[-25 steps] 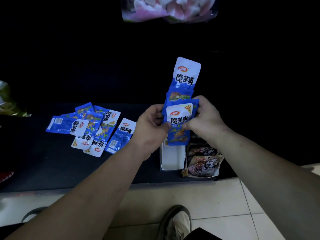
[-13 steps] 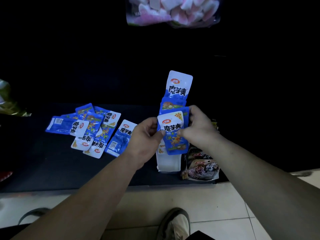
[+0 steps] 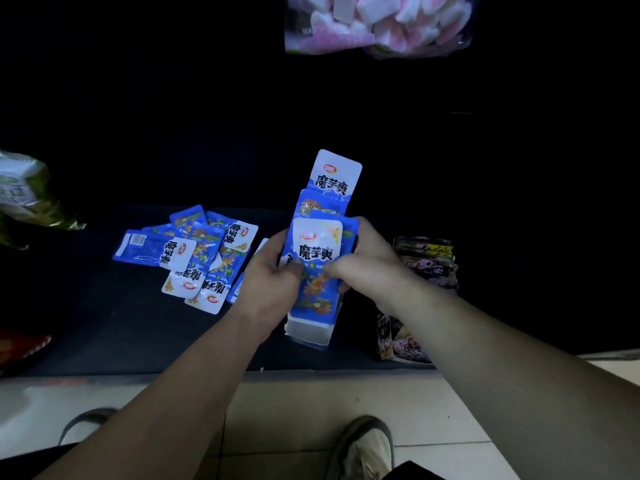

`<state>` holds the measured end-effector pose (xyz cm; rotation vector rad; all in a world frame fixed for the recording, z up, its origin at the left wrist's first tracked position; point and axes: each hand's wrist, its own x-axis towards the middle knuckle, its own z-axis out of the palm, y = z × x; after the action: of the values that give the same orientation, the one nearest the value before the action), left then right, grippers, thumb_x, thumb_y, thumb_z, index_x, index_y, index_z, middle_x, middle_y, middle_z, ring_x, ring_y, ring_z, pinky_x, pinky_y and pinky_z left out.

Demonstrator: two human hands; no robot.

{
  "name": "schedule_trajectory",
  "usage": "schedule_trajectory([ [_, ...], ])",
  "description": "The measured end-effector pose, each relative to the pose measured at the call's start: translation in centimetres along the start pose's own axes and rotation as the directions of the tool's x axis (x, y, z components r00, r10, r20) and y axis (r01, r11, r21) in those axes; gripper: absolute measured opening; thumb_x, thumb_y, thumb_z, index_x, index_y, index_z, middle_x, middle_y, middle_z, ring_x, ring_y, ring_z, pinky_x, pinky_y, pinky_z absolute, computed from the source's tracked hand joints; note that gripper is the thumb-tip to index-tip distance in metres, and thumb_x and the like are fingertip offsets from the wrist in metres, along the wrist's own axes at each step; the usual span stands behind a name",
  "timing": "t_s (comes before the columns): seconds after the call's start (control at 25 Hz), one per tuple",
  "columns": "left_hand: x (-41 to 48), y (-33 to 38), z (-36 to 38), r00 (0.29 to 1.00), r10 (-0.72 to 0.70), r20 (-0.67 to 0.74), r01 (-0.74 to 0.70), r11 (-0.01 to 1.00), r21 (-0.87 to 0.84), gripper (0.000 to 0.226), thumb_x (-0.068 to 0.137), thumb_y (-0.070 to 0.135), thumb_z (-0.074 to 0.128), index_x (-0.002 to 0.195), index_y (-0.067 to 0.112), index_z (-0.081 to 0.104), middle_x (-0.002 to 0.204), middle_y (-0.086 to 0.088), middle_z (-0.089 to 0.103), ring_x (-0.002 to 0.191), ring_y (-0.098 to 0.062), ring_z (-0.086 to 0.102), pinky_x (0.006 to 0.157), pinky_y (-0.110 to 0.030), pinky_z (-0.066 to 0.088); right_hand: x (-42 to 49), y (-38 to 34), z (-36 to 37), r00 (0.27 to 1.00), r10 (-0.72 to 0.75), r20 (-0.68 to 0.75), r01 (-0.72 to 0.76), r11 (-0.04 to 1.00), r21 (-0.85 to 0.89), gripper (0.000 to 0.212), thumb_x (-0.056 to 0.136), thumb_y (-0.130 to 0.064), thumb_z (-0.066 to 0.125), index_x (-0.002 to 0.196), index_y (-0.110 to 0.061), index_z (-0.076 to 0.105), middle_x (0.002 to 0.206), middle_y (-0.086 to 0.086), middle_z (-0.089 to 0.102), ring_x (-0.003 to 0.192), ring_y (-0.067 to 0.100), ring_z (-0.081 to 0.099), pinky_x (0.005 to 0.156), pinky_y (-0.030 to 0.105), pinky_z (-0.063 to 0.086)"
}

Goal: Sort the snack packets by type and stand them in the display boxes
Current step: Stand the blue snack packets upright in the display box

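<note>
My left hand (image 3: 268,278) and my right hand (image 3: 367,268) both pinch a blue snack packet (image 3: 317,268) with a white top, held upright over the front of the blue display box (image 3: 308,332). The box's tall back flap (image 3: 334,174) rises behind the packet, and another blue packet stands in the box behind the held one. A pile of several loose blue packets (image 3: 194,254) lies flat on the dark shelf to the left. A second display box with dark packets (image 3: 426,268) stands to the right of the blue box.
The dark shelf (image 3: 104,334) ends at a front edge above a tiled floor (image 3: 311,410), where my shoe (image 3: 363,448) shows. A bag of pink and white sweets (image 3: 377,22) hangs above. A green packet (image 3: 24,192) sits at the far left, a red one (image 3: 17,344) below it.
Both hands have lowered the blue packet toward the blue box, and it now sits lower against the box's front. The loose pile has not moved.
</note>
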<state>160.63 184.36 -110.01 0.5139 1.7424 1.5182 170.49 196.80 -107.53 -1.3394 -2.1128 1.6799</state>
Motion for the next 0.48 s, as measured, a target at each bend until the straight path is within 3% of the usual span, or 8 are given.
schedule_trajectory([
  [0.08, -0.8, -0.3, -0.2, 0.998, 0.0, 0.059, -0.003, 0.999, 0.052, 0.055, 0.098, -0.006, 0.049, 0.135, 0.034, 0.055, 0.108, 0.011, 0.076, 0.091, -0.008, 0.075, 0.066, -0.029, 0.063, -0.2, 0.7, 0.8, 0.999, 0.01, -0.034, -0.01, 1.0, 0.0, 0.051, 0.078, 0.007, 0.067, 0.107, -0.032, 0.053, 0.099, -0.007, 0.069, 0.092, 0.013, 0.067, 0.073, 0.037, 0.062],
  [0.16, -1.5, -1.4, -0.1, 0.992, 0.029, 0.125, -0.042, 0.993, 0.106, 0.064, 0.097, -0.008, 0.049, 0.139, 0.04, 0.05, 0.111, 0.015, 0.074, 0.098, -0.006, 0.073, 0.077, -0.032, 0.064, -0.2, 1.6, 0.9, 0.997, -0.011, -0.073, 0.008, 0.999, -0.035, 0.052, 0.077, 0.01, 0.068, 0.106, -0.03, 0.052, 0.096, -0.008, 0.068, 0.091, 0.009, 0.066, 0.07, 0.032, 0.06],
  [0.24, -1.7, -2.9, 0.0, 0.989, 0.053, 0.14, -0.076, 0.983, 0.166, 0.068, 0.095, -0.006, 0.05, 0.141, 0.044, 0.046, 0.116, 0.017, 0.072, 0.104, -0.004, 0.07, 0.084, -0.034, 0.062, -0.2, 2.6, 0.6, 0.996, -0.053, -0.077, 0.044, 0.992, -0.114, 0.052, 0.075, 0.007, 0.072, 0.103, -0.033, 0.051, 0.095, -0.008, 0.068, 0.09, 0.009, 0.066, 0.071, 0.038, 0.062],
  [0.36, -1.3, -4.2, 0.3, 0.989, 0.088, 0.117, -0.121, 0.941, 0.315, 0.061, 0.09, 0.004, 0.06, 0.134, 0.045, 0.051, 0.113, 0.018, 0.071, 0.102, -0.002, 0.068, 0.086, -0.036, 0.06, -0.3, 3.9, -0.5, 0.995, -0.079, -0.059, 0.063, 0.971, -0.23, 0.051, 0.073, -0.001, 0.075, 0.099, -0.038, 0.052, 0.095, -0.011, 0.069, 0.092, 0.011, 0.069, 0.078, 0.048, 0.062],
  [0.48, -0.9, -5.6, 0.5, 0.983, 0.147, 0.112, -0.184, 0.847, 0.498, 0.052, 0.084, 0.009, 0.07, 0.126, 0.036, 0.058, 0.115, 0.015, 0.058, 0.101, -0.007, 0.061, 0.086, -0.037, 0.057, -0.5, 4.7, -1.5, 0.999, -0.036, 0.009, 0.037, 0.977, -0.21, 0.054, 0.069, -0.007, 0.082, 0.105, -0.038, 0.056, 0.104, -0.014, 0.069, 0.098, 0.011, 0.069, 0.083, 0.046, 0.062],
])
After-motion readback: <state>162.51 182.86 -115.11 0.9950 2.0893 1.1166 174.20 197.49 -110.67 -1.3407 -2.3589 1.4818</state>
